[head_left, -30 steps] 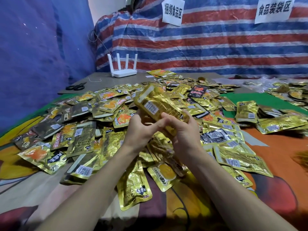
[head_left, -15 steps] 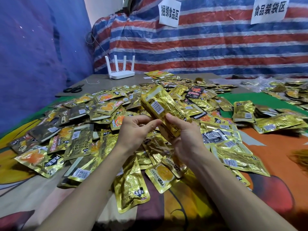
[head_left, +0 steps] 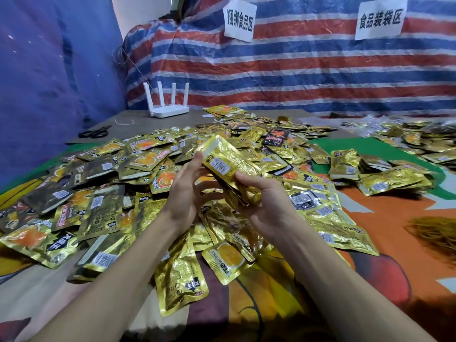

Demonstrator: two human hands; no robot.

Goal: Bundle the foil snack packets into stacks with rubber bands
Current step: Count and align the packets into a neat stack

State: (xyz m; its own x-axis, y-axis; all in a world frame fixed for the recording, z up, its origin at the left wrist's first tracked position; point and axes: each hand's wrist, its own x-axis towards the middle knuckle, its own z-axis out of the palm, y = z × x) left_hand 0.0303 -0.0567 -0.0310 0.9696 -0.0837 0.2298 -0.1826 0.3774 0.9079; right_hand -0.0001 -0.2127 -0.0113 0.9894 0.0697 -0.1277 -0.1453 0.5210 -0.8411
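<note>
I hold a stack of gold foil snack packets (head_left: 228,165) tilted above the pile, barcode side up. My right hand (head_left: 267,203) grips its near end, thumb on top and fingers underneath. The straight fingers of my left hand (head_left: 187,191) lie against the stack's left edge. No rubber band shows on the stack or on either hand. Loose gold packets (head_left: 103,211) cover the cloth all around, several lying right under my wrists.
Banded stacks of packets (head_left: 345,164) sit to the right on the green and orange cloth. A black packet (head_left: 276,137) lies in the far pile. A white router (head_left: 169,108) and black scissors (head_left: 95,132) rest on the grey board at back left. A striped tarp hangs behind.
My left hand has uncurled from pinching beside the stack and now lies flat against its left edge. The stack has shifted slightly in my right hand's grip.
</note>
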